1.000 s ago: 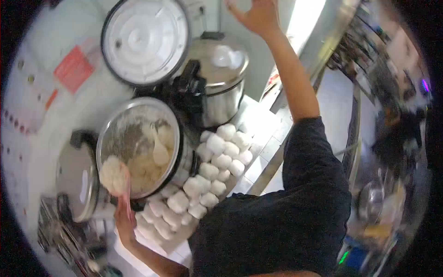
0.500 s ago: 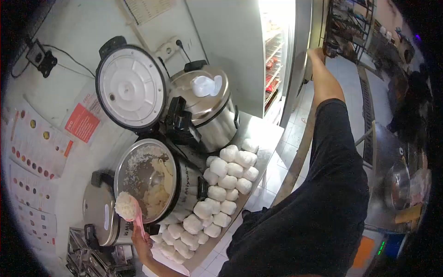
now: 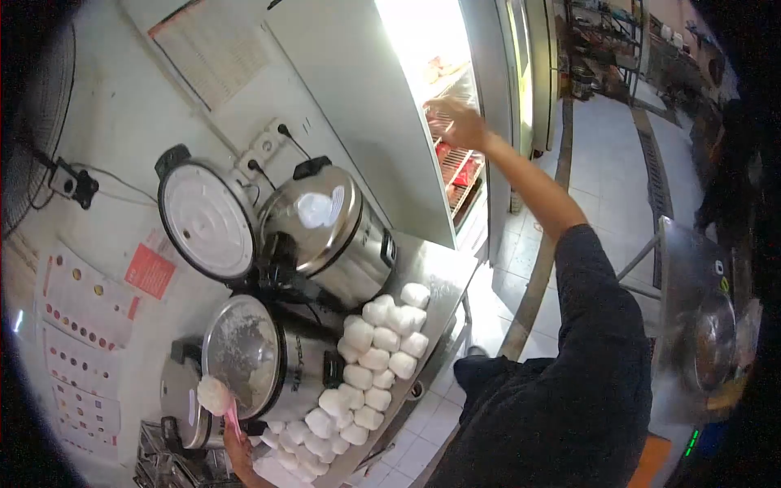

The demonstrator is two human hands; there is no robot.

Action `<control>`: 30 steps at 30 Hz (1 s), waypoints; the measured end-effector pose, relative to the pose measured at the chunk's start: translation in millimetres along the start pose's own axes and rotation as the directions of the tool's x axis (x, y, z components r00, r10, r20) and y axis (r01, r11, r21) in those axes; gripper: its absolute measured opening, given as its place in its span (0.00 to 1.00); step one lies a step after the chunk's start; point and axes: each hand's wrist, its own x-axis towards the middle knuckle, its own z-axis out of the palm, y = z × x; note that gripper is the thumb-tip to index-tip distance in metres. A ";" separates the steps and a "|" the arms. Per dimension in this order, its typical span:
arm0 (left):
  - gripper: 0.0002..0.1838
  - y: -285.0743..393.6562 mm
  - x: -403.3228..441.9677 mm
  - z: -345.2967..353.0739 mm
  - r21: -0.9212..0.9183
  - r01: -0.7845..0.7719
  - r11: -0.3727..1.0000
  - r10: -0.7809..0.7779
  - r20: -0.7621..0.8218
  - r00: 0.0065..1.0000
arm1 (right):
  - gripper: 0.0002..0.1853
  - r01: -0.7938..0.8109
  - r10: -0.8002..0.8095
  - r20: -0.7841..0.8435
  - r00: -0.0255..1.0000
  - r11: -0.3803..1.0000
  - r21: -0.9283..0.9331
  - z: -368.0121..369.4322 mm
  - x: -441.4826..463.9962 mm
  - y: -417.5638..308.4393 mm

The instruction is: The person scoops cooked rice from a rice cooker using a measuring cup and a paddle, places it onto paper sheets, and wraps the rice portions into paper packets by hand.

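Observation:
My left hand (image 3: 237,450) is wrapped around the handle of a pink rice paddle (image 3: 231,413) at the lower left. A mound of white rice (image 3: 214,395) sits on its head, in front of the rim of an open steel rice cooker (image 3: 286,358). Inside the cooker, some rice clings to the wall. My right hand (image 3: 462,124) reaches across the opening of a lit fridge (image 3: 366,106), fingers stretched out, near its wire shelves (image 3: 454,163). I see nothing in that hand. Beside the cooker, many white rounded portions (image 3: 374,358) are piled on a steel table (image 3: 439,272).
A closed rice cooker (image 3: 325,236) with a small white scoop (image 3: 319,209) on its lid stands behind. Another closed cooker (image 3: 181,398) is at the left, near metal racks (image 3: 163,464). The fridge door (image 3: 512,81) stands open. Red packs (image 3: 465,175) lie on the shelves.
My right hand has left the fridge door's edge and moved left to the fridge opening. The view has shifted. My left hand still holds the rice-loaded paddle.

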 end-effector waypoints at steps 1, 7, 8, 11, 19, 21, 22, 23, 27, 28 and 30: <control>0.27 6.7 -5.3 -0.9 -0.013 -0.001 1.000 0.002 0.104 0.995 | 0.26 0.007 -0.004 -0.120 0.993 1.000 0.029 8.6 20.7 0.8; 0.26 67.8 -35.7 123.0 0.014 0.003 1.000 -0.005 0.114 0.993 | 0.30 -0.563 0.564 -0.708 0.425 0.777 0.281 63.3 115.6 113.9; 0.26 81.2 -37.3 155.5 0.024 -0.001 1.000 -0.002 0.122 0.993 | 0.28 -0.616 0.472 -0.839 0.269 0.754 0.227 74.2 129.8 140.8; 0.25 109.8 -39.0 239.1 0.037 -0.011 0.999 0.005 0.166 0.986 | 0.28 -0.586 0.474 -0.854 0.216 0.762 0.275 77.0 149.5 166.8; 0.24 162.8 0.4 402.2 0.016 -0.020 1.000 0.014 0.333 0.943 | 0.26 -0.460 0.457 -0.830 0.320 0.841 0.286 83.9 186.0 202.9; 0.24 170.5 8.8 424.8 0.014 -0.025 1.000 0.018 0.364 0.931 | 0.26 -0.445 0.457 -0.825 0.332 0.847 0.290 84.0 188.6 208.5; 0.24 171.7 12.8 433.0 0.013 -0.024 1.000 0.017 0.375 0.927 | 0.25 -0.438 0.454 -0.824 0.339 0.851 0.289 84.0 189.6 211.5; 0.23 173.8 16.9 442.0 0.011 -0.023 1.000 0.017 0.387 0.922 | 0.25 -0.429 0.451 -0.822 0.348 0.856 0.288 83.2 191.4 214.1; 0.23 184.0 32.9 470.4 -0.004 -0.023 1.000 0.022 0.425 0.905 | 0.24 -0.396 0.426 -0.823 0.376 0.877 0.273 75.8 205.3 228.8; 0.23 185.1 33.6 474.6 -0.002 -0.021 1.000 0.020 0.429 0.903 | 0.24 -0.386 0.419 -0.821 0.388 0.882 0.268 75.1 206.5 230.6; 0.23 189.2 35.5 480.1 -0.001 -0.021 1.000 0.019 0.431 0.902 | 0.24 -0.375 0.416 -0.815 0.403 0.887 0.268 74.3 205.3 233.6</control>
